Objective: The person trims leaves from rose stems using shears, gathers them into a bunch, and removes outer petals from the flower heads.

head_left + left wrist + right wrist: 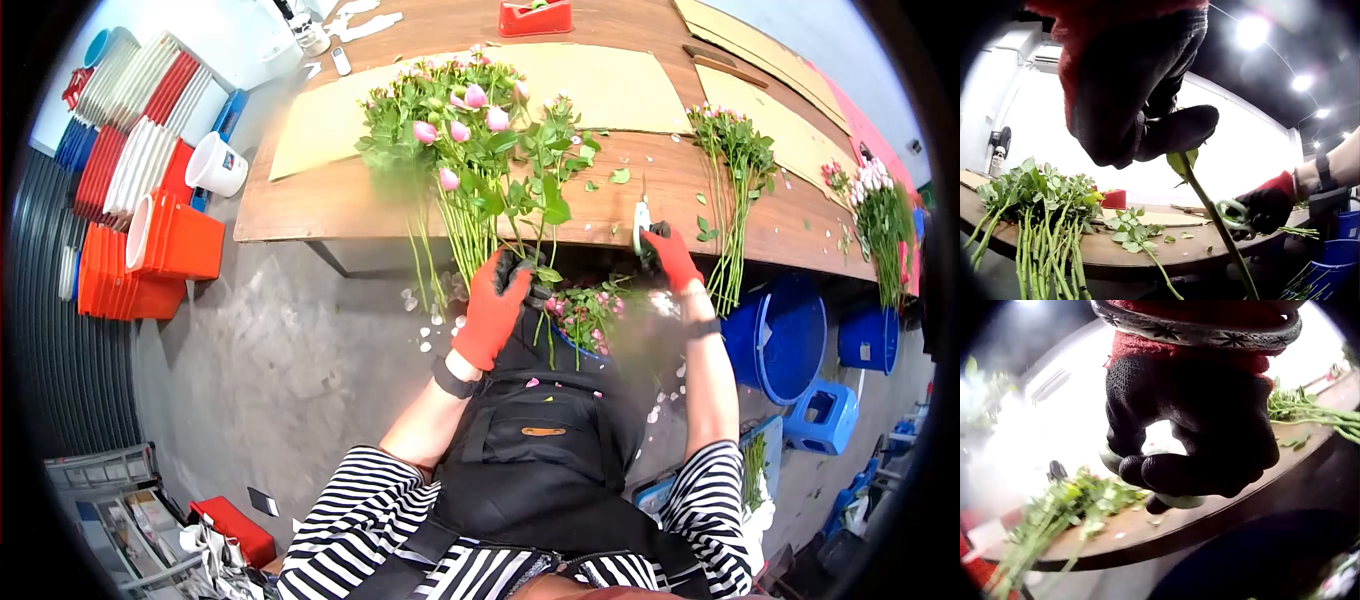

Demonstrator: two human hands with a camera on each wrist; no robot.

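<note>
Standing at the left, stacked orange bins [150, 270] sit near a white bucket [216, 167], apart from the brown table [620, 150]. On the table's left half lies a leafy bunch of pink roses [470, 120], blooms to the far side and stems hanging past the near edge. Just right of those stems, the left hand [497, 300], in a red-and-black glove, pinches a green stem [1235, 253] that slants down below the thumb, a leaf close beneath the grip. Cut pink blooms [590, 315] lie low between the hands. Farther right, the gloved right hand [672, 255] has its fingers curled round pale-handled scissors [641, 218], tip pointing to the far side, apart from the held stem. Right of it, another leafy bunch [738, 155] overhangs the near edge, with a blue tub [740, 338] below; pink and white flowers [872, 185] lie at the far right.
</note>
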